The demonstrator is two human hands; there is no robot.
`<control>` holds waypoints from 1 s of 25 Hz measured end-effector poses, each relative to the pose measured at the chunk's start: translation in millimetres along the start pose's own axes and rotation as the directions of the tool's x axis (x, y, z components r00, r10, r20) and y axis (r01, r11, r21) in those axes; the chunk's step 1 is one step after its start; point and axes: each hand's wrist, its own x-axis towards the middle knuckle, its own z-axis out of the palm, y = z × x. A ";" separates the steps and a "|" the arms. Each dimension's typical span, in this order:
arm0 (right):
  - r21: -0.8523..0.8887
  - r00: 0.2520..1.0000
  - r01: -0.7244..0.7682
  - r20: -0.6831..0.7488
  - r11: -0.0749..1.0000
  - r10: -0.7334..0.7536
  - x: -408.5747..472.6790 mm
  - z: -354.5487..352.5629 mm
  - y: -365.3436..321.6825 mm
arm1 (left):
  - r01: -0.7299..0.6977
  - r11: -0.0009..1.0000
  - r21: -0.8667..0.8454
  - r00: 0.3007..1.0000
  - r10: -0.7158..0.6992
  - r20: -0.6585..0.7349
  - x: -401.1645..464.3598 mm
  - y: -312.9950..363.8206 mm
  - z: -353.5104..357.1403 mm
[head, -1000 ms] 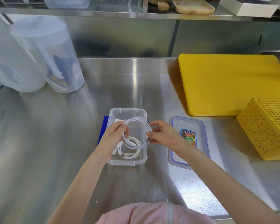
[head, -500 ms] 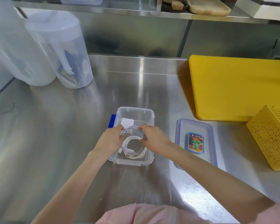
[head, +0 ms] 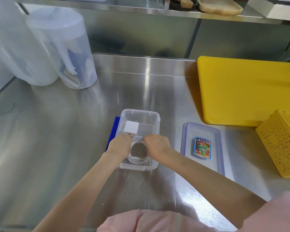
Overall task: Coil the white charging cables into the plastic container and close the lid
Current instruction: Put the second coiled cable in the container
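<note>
- The left hand (head: 120,145) and right hand (head: 156,144) are now lower, inside the plastic container (head: 141,114) mid-bench.
- Both sets of fingers pinch the coiled white cable (head: 137,159), which was raised before and now lies in the container.
- The lid (head: 203,128) stays beside it, off.

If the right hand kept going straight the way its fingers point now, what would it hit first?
The right hand points forward and down into the plastic container, fingers on the coiled white cable. Pushing on, it would likely press the coil against the container floor; depth is hard to judge here.
</note>
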 end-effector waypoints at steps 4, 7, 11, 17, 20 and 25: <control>0.055 0.999 0.023 -0.042 0.998 -0.021 -3.7 5.9 0.9 | 0.018 0.999 -0.037 1.000 -0.017 0.015 1.9 0.9 0.9; 0.179 0.990 0.031 -0.142 0.983 -0.005 -8.9 5.2 7.4 | 0.041 0.996 -0.084 0.999 -0.040 0.012 1.3 1.9 1.0; 0.325 0.972 0.069 -0.233 0.943 0.009 -19.3 0.3 20.8 | -0.043 0.987 -0.157 0.998 0.035 -0.054 -3.7 5.2 -3.5; 0.302 0.957 0.072 -0.290 0.951 0.020 -38.1 4.7 50.6 | -0.119 0.993 0.028 0.981 0.121 -0.152 -6.7 29.7 -17.4; 0.316 0.949 -0.020 -0.292 0.949 0.117 -52.6 12.3 70.7 | -0.183 0.983 0.029 0.970 0.185 -0.154 -6.6 51.3 -19.4; 0.369 0.924 -0.175 -0.259 0.913 0.282 -81.5 37.6 106.6 | -0.297 0.952 0.074 0.945 0.304 -0.117 -3.7 96.6 -6.2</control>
